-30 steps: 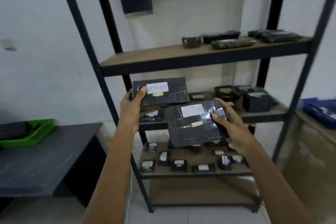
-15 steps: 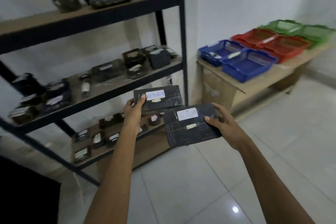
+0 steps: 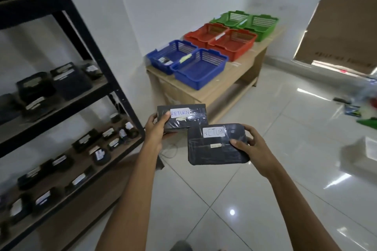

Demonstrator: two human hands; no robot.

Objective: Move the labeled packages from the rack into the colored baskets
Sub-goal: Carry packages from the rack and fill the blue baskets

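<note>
- My left hand (image 3: 156, 130) grips the left package (image 3: 189, 121) by its left end. The thumb is curled over the top face, just beside a white label (image 3: 180, 112) that reads RETURN. The other fingers are underneath, out of sight.
- My right hand (image 3: 251, 150) grips the right package (image 3: 214, 149) by its right end, with the thumb pressed on the top face and the fingers wrapped round the far edge. Its own white label (image 3: 214, 131) also reads RETURN.
- Both packages are dark, wrapped in shiny film, and held in the air in front of me above the tiled floor (image 3: 255, 199). The left one sits a little higher and its lower corner meets the right one's upper corner. I cannot tell whether they touch.
- The rack (image 3: 114, 79) stands to my left with more dark packages on its shelves.
- The wooden table (image 3: 216, 90) ahead carries the blue baskets (image 3: 201, 67) nearest me, then the red baskets (image 3: 232, 44), then the green baskets (image 3: 257, 24), two of each colour.
- A small dark item lies in the rear blue basket.
- The rack is blurred and cut off at the left edge, so its labels cannot be read. A smaller pale sticker on each held package is too small to make out.
</note>
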